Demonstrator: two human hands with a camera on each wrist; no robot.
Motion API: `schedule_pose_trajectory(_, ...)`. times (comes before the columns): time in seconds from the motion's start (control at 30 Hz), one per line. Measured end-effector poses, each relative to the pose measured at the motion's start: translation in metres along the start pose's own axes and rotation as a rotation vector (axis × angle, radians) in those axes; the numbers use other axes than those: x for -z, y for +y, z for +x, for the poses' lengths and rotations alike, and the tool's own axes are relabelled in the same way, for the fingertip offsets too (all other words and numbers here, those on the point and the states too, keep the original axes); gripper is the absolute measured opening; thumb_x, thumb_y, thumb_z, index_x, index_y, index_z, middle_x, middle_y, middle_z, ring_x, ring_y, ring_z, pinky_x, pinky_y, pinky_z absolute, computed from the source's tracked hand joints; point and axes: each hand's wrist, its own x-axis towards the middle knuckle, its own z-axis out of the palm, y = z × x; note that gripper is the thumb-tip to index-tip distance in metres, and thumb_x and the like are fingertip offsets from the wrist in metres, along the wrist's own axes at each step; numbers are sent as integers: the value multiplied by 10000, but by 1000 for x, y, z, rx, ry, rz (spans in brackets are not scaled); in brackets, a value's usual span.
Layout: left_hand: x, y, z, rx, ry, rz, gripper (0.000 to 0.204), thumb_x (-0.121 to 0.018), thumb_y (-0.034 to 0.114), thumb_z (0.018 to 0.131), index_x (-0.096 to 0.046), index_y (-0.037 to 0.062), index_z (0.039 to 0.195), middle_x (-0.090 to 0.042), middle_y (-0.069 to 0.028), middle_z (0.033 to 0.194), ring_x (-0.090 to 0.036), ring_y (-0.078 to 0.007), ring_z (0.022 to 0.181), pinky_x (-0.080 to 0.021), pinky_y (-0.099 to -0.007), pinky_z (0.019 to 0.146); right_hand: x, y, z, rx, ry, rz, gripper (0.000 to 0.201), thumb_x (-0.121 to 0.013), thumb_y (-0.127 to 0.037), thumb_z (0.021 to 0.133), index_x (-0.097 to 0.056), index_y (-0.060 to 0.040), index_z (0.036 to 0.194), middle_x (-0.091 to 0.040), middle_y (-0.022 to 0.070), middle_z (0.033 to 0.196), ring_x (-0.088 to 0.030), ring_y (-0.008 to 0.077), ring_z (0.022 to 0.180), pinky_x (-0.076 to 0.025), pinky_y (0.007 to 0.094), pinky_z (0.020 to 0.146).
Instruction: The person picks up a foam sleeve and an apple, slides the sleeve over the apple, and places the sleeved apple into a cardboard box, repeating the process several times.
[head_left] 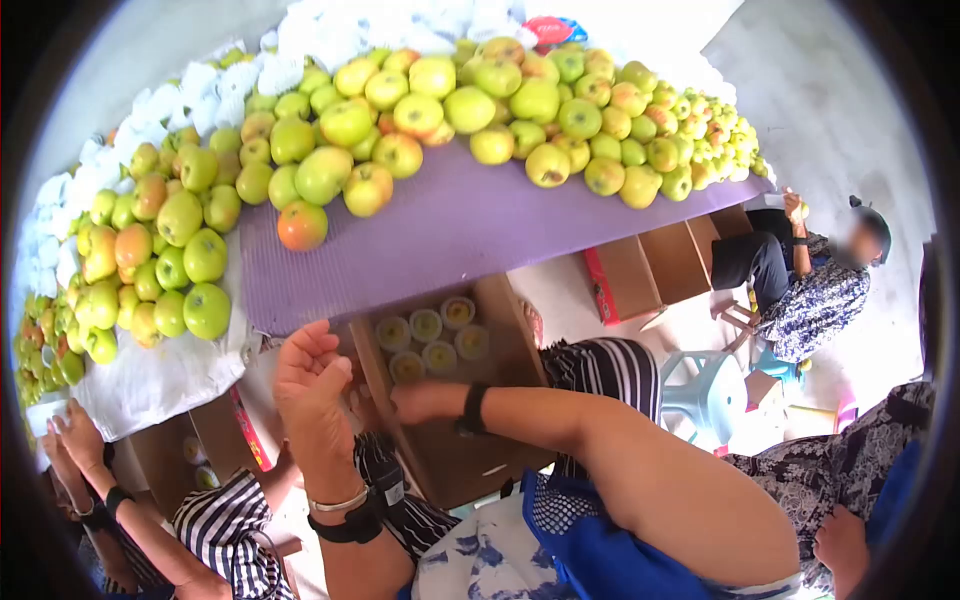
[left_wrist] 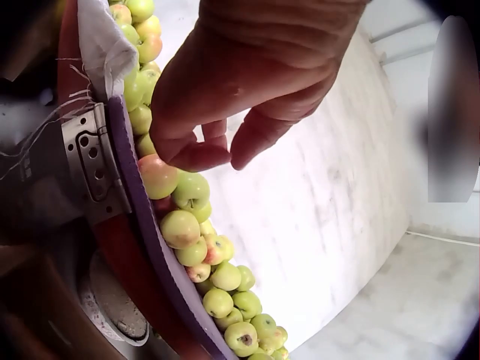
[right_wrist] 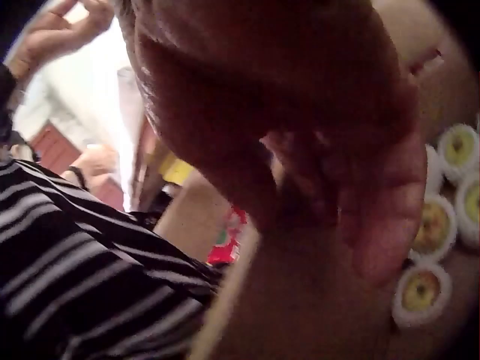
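My left hand (head_left: 318,405) is raised in front of the purple table edge, its fingers loosely bent with nothing between them. In the left wrist view the same hand (left_wrist: 255,90) overlaps the row of apples (left_wrist: 191,191). My right hand (head_left: 428,402) reaches into a cardboard box (head_left: 440,455) between the knees. Beside it, several apples in white foam nets (head_left: 438,356) sit in the far end of the box. The right wrist view shows that hand (right_wrist: 292,120) with fingers hanging down, close to the netted apples (right_wrist: 421,291), and no apple in its grasp.
Green and reddish apples (head_left: 345,122) are heaped on the purple tabletop (head_left: 400,235), with white foam nets (head_left: 330,35) behind. More boxes (head_left: 650,270) stand under the table. Another person (head_left: 825,290) sits at right; a neighbour's hands (head_left: 80,440) show at left. A pale-blue stool (head_left: 705,395) stands nearby.
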Motion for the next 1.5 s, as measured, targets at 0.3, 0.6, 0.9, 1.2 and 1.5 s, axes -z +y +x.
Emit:
schedule_pose_trajectory(0.3, -14, -7, 9, 44, 52, -77, 225, -571, -1, 778, -563, 23, 1002, -553, -11, 775, -483, -60, 622, -388, -169, 515, 185, -71, -127, 190, 562, -265, 240, -579, -264, 784, -632, -32, 818, -636, 176, 817, -601, 346, 769, -474, 408, 690)
schedule_pose_trajectory(0.6, -39, -5, 13, 111, 48, -7, 173, -573, 102, 824, -573, 44, 988, -603, -18, 815, -535, -63, 648, -412, -171, 533, 315, -100, -47, 127, 1024, -364, 154, -588, -186, 740, -640, -41, 746, -631, 186, 779, -609, 338, 787, -483, 408, 731)
schedule_pose_trajectory(0.9, -37, 1, 20, 174, 5, -58, 164, -571, 81, 820, -575, 34, 977, -605, -27, 821, -528, -69, 673, -418, -184, 573, 396, -173, 65, -3, 820, -720, 284, -549, -110, 758, -629, 35, 988, -515, 244, 1124, -546, 352, 1041, -440, 422, 897)
schedule_pose_trajectory(1.2, -22, 14, 22, 233, 18, -117, 184, -562, 96, 833, -568, 17, 999, -605, -46, 850, -531, -83, 691, -423, -190, 604, 415, -166, 157, -81, 683, -480, 189, -632, -148, 740, -663, -13, 870, -645, 135, 926, -619, 266, 881, -504, 351, 740)
schedule_pose_trajectory(1.5, -17, 12, 21, 149, 15, -126, 176, -570, 102, 835, -570, 18, 990, -609, -48, 814, -535, -85, 658, -428, -194, 572, 402, -176, 99, 337, 883, 47, 333, -572, -144, 788, -603, -1, 1087, -624, 158, 1024, -593, 240, 938, -470, 305, 838)
